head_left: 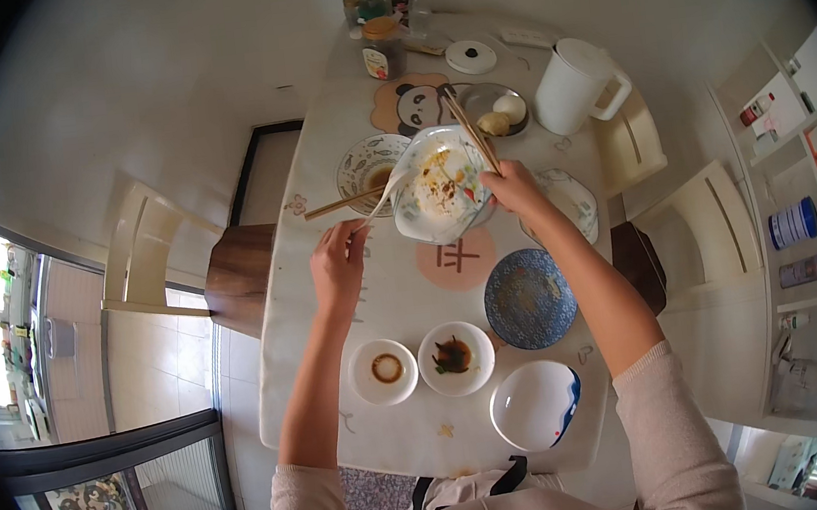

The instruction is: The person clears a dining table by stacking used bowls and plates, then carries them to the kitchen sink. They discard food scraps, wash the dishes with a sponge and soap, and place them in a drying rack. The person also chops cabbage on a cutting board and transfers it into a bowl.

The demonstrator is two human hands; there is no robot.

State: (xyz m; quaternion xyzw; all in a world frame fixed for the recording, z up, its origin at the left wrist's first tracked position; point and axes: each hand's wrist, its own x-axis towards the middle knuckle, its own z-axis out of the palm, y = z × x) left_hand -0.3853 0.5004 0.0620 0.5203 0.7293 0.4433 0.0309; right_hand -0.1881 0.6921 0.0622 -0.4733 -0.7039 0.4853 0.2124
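My right hand (513, 190) grips the rim of a white octagonal plate (412, 220) with floral edging, raised and tilted over the table. Rice and food scraps lie on it. A pair of chopsticks (471, 129) is pinched in the same hand, pointing away across the plate's right rim. In my left hand (337, 258) is the handle of a white spoon (385, 198), its other end against the plate's left edge. Behind them stands a fish-patterned bowl (351, 166) with some brown liquid, more chopsticks (332, 206) resting across it.
Nearer me are two small white bowls (368, 387) (481, 379) with dark remains, a blue patterned plate (509, 309) and a white-and-blue bowl (520, 417). A floral plate (577, 202) sits right. Farther off are a grey dish (477, 98), a white pitcher (565, 89) and jars (385, 53).
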